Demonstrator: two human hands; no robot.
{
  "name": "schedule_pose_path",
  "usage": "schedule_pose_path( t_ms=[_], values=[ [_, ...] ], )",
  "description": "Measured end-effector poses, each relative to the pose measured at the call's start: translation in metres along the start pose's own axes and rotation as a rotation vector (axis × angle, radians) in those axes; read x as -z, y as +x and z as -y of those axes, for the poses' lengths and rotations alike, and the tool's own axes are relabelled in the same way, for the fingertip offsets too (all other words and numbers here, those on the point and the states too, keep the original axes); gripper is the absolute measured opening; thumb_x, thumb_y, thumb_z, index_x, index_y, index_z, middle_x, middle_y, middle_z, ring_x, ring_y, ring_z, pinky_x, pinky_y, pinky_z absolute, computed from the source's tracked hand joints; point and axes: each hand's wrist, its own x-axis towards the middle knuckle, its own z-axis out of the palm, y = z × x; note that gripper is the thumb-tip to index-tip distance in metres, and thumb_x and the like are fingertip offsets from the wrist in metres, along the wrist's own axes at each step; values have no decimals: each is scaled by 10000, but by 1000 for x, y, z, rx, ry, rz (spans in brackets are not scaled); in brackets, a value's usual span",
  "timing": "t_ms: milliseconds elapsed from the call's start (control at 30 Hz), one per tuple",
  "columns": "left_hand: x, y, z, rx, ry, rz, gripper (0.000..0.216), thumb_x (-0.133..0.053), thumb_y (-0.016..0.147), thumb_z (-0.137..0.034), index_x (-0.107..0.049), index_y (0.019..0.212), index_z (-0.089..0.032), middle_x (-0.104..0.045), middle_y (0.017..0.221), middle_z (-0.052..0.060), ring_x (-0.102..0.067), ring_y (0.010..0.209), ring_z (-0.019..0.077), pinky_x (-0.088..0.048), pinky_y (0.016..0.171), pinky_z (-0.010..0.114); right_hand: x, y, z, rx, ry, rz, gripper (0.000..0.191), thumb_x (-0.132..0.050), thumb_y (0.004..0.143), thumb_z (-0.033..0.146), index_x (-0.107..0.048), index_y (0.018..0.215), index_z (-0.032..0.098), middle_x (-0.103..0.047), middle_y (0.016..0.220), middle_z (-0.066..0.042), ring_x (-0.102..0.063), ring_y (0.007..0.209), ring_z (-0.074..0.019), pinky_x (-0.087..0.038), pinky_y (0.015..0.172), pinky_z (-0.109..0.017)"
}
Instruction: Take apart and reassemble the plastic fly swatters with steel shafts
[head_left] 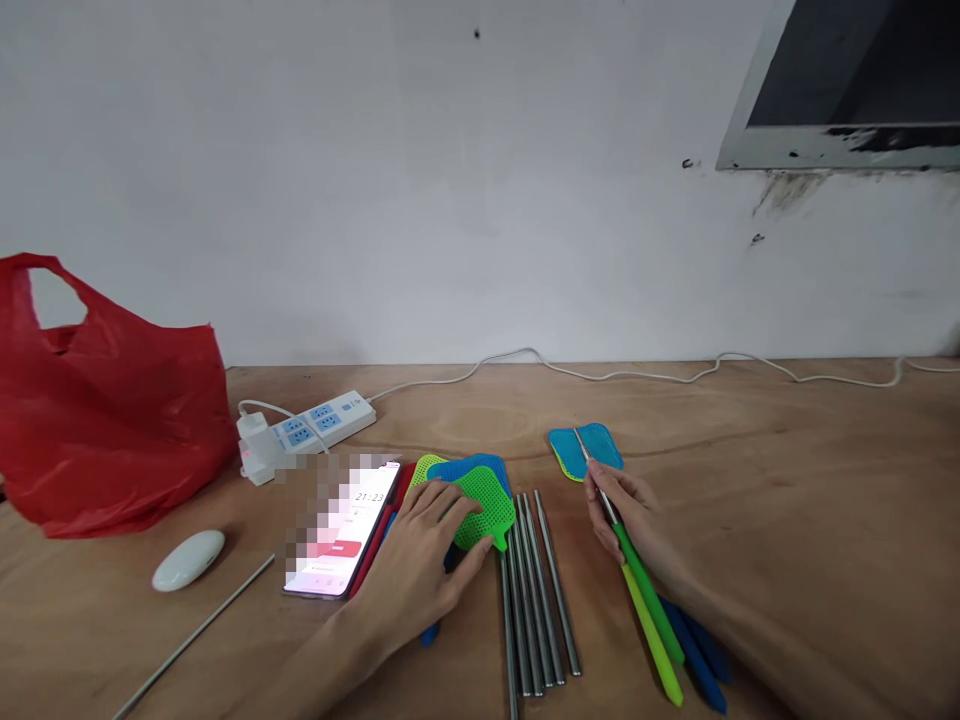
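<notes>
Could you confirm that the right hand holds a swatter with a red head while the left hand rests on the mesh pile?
Not quite. The swatter in the right hand has a blue head, not a red one, as the head view shows. The left hand does rest on the mesh pile.

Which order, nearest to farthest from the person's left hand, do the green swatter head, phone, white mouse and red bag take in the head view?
From the left hand:
1. Green swatter head, touched by the fingers.
2. Phone, just left of the hand.
3. White mouse, farther left on the table.
4. Red bag, at the far left edge.
</notes>
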Motion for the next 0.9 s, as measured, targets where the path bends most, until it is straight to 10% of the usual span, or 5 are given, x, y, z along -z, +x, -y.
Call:
schedule_pose_path(
  t_ms=[900],
  values=[
    [-2,-1,2,213,-109,46,415,-773,696,-310,-543,1028,-216,-561,1211,111,-547,1123,368,-443,920,574,1,1,-6,-5,-193,113,507,-519,845,700,-581,718,212,-418,376,99,-274,279,-69,-217,280,-182]
  ],
)
